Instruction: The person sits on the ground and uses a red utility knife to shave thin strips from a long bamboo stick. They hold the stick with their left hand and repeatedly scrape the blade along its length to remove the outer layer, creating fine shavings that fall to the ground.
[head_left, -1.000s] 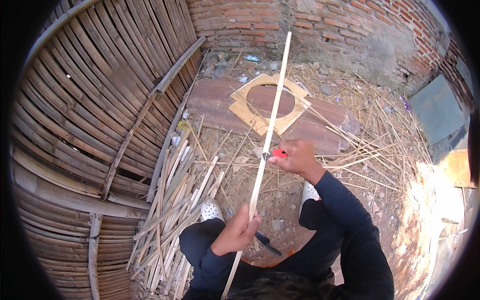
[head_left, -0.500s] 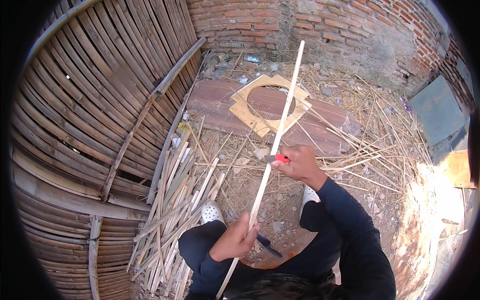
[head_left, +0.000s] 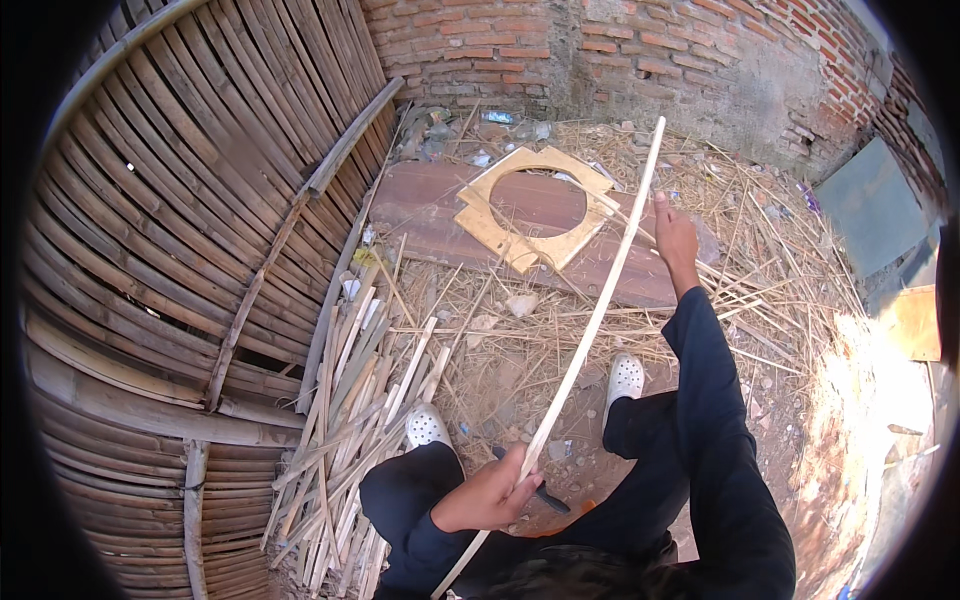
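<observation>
My left hand (head_left: 490, 492) is closed round a long pale wooden strip (head_left: 592, 330), near its lower end. The strip slants up and to the right, its far tip above the brown board. Beside its upper part is my right hand (head_left: 676, 240), fingers curled and one digit pointing up. The red-handled knife it held half a second ago is hidden from view now. Behind my left hand a dark, knife-like object (head_left: 550, 499) shows on both sides of it, low between my legs.
Many loose wooden strips (head_left: 345, 440) lie at the left by a bamboo wall (head_left: 190, 230). Ahead, a yellowish wooden frame with a round hole (head_left: 480, 215) rests on a brown board (head_left: 410, 205). A brick wall (head_left: 690, 60) stands behind. Straw and debris litter the ground.
My right hand has moved up and to the right along the strip, and its knife has gone out of sight. The strip's upper end has swung right; my left hand shifted slightly right and down.
</observation>
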